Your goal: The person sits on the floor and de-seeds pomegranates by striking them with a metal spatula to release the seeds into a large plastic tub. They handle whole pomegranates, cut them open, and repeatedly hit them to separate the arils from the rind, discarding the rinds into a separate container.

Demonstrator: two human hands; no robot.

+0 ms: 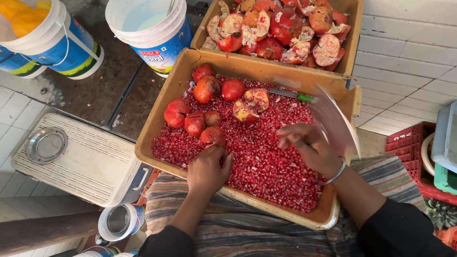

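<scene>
A cardboard tray point(164, 97) rests on my lap, filled with loose red pomegranate seeds point(266, 162). Several whole pomegranates point(205, 89) and a split one point(251, 105) lie at its far end. My left hand point(207, 169) is palm down at the near left of the seeds, fingers curled by a small pomegranate point(212, 135). Over the right side of the seeds, my right hand point(309, 147) grips a clear plastic container point(335, 121), blurred and tilted; a metal bangle point(335, 173) circles its wrist. A green-handled knife point(293, 94) lies in the tray behind it.
A second cardboard box point(352, 43) beyond holds pomegranate peels and halves. Two white buckets point(152, 28) point(52, 38) stand at the far left. A white cooler lid point(81, 159) is at left, a steel cup point(119, 221) below it. Red crate point(409, 143) at right.
</scene>
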